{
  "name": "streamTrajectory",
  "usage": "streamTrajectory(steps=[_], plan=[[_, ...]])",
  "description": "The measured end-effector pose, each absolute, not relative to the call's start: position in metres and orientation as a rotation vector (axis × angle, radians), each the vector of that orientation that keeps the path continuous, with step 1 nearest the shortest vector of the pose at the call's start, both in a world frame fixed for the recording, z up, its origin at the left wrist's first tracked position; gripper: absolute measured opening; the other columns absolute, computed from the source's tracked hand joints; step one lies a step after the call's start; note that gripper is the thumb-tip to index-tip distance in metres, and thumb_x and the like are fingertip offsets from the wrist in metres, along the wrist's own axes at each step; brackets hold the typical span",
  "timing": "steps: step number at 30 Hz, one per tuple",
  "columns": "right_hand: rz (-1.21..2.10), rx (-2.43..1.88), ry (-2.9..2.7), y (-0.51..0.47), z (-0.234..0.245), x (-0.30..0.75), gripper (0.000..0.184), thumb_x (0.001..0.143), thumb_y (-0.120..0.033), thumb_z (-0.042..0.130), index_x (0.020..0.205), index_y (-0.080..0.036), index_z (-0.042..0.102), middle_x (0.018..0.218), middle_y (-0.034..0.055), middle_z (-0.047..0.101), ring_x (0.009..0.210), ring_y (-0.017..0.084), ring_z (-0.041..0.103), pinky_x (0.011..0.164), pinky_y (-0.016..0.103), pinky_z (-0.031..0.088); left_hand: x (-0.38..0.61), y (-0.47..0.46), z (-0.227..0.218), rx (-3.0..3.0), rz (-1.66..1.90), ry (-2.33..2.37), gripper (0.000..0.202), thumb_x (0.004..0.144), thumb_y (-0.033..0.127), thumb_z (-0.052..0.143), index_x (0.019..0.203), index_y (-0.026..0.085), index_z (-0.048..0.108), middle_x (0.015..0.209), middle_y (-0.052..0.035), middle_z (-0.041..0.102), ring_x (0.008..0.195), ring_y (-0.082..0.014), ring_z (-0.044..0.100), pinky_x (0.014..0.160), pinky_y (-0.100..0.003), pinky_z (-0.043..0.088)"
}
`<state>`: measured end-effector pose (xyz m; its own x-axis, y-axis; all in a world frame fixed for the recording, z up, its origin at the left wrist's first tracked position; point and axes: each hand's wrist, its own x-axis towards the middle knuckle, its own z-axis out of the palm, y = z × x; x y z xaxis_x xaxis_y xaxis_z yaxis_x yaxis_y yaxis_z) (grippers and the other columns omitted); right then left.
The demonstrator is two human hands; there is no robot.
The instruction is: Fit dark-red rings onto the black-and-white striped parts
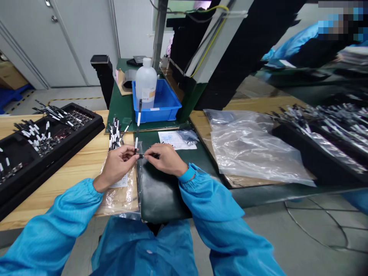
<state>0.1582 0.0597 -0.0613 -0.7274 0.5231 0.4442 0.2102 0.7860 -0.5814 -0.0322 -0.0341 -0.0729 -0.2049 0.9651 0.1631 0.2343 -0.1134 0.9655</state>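
My left hand (116, 165) and my right hand (165, 159) meet above a black padded mat (158, 195). A thin black cable with a white sleeve (139, 115) rises from the left fingers, which pinch it. My right fingers pinch a small dark circuit board (155, 155) close to the cable's lower end, and the fingers partly hide the join. Left of my hands, a bundle of similar cables (115, 134) lies on a clear plastic bag (119, 195).
Black trays of boards and cables stand on the wooden bench at left (57, 130) and at right (316, 134). Ahead are a blue crate (166, 103) and a white plastic bottle (146, 82). A co-worker's blue sleeve (293, 42) shows at upper right.
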Motion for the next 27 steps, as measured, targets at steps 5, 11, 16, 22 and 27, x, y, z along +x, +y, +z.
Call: streamTrajectory(steps=[5,11,16,22,27], plan=[[0.694,-0.552,-2.319,0.058,-0.061,0.158,0.007,0.085,-0.013,0.068,0.084,-0.017,0.074,0.079,0.0032,0.074,0.071,0.014,0.065,0.069,0.024,0.048,-0.031,-0.034,-0.070,1.250,1.335,1.447,0.029,0.079,0.036,0.078,0.097,0.014,0.074,0.088,-0.0068,0.076,0.068,-0.0162,0.070,0.067,-0.027,0.058],[0.707,-0.553,-2.312,0.058,-0.060,0.158,0.008,0.084,-0.013,0.067,0.085,-0.018,0.074,0.080,0.0035,0.073,0.072,0.014,0.065,0.070,0.025,0.048,-0.030,-0.037,-0.068,1.395,1.272,1.521,0.023,0.081,0.036,0.074,0.078,0.014,0.076,0.085,-0.0079,0.078,0.068,-0.0167,0.068,0.063,-0.026,0.055],[0.682,-0.528,-2.300,0.058,-0.059,0.158,0.008,0.084,-0.013,0.066,0.087,-0.018,0.073,0.080,0.0036,0.072,0.072,0.015,0.064,0.071,0.026,0.049,-0.027,-0.037,-0.064,1.248,1.269,1.453,0.026,0.079,0.038,0.077,0.090,0.015,0.077,0.075,-0.0043,0.074,0.065,-0.0166,0.070,0.061,-0.025,0.056],[0.677,-0.490,-2.282,0.060,-0.064,0.158,0.014,0.083,-0.012,0.063,0.093,-0.018,0.071,0.085,0.0043,0.073,0.078,0.017,0.066,0.076,0.029,0.053,-0.026,-0.036,-0.062,1.140,1.265,1.405,0.034,0.076,0.040,0.081,0.096,0.013,0.077,0.070,-0.0040,0.072,0.064,-0.0170,0.072,0.060,-0.024,0.057],[0.599,-0.432,-2.175,0.057,-0.060,0.156,0.035,0.081,-0.014,0.063,0.116,-0.018,0.066,0.117,0.0123,0.068,0.110,0.024,0.064,0.096,0.039,0.053,-0.027,-0.033,-0.066,0.995,1.305,1.361,0.038,0.072,0.041,0.084,0.096,0.012,0.075,0.071,-0.0044,0.073,0.065,-0.0155,0.072,0.063,-0.023,0.059]])
